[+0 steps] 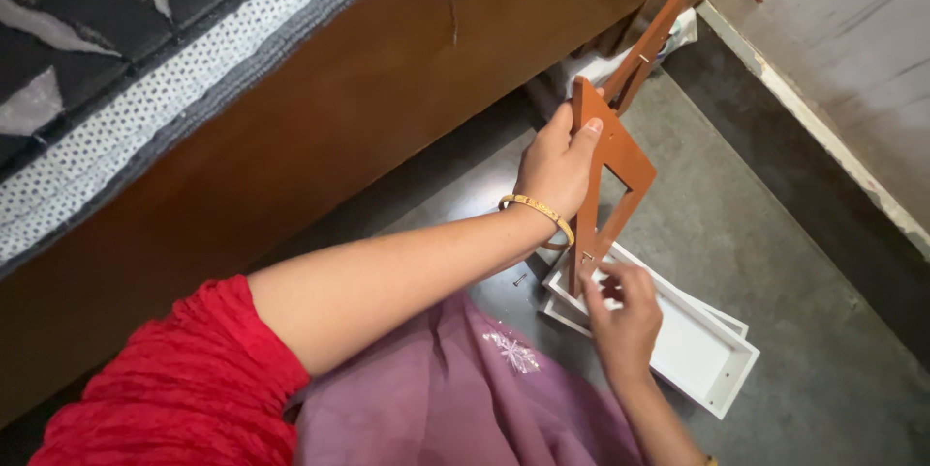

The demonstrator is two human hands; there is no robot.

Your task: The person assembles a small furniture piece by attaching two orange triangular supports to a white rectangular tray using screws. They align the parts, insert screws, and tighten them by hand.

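Brown wooden frame piece [612, 170] stands upright over a white tray [693, 350] on the grey floor [775, 233], beside the bed. Left hand [557, 170] clasps its upper end, fingers wrapped. Right hand [620, 316] pinches near its lower end. Risk: loose grip lets it topple onto the tray.

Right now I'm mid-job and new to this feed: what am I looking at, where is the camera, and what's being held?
There is no machine here: a person works with two bare hands, filmed by one camera on their head looking down. The left hand grips the top of a brown wooden frame, held upright. The right hand pinches near the frame's bottom end. Under it, on the grey floor, lies a white tray, and a small screw beside it. A wooden bed side runs along the left.
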